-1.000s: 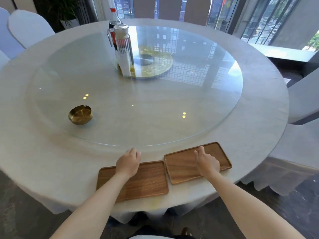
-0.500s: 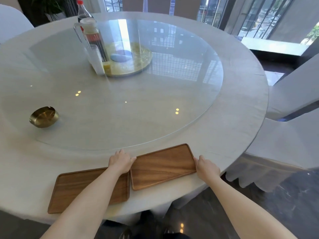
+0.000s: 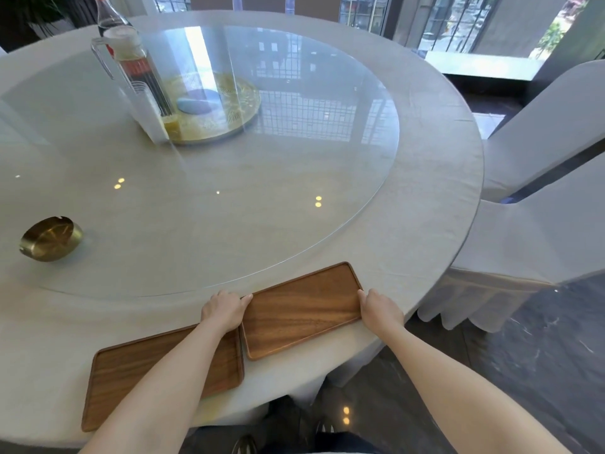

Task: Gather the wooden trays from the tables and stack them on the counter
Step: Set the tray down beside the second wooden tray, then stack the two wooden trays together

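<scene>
Wooden right tray (image 3: 302, 309) lies at the near edge of the round table (image 3: 432, 178), just beside the left tray (image 3: 131, 378). The left hand (image 3: 224, 309) grasps its left short end and the right hand (image 3: 379, 308) grasps its right short end, fingers curled on the rim.

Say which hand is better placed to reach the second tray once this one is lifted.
Left. The left hand grips the right tray at the end next to the left tray; the right hand is at the far end.
</scene>
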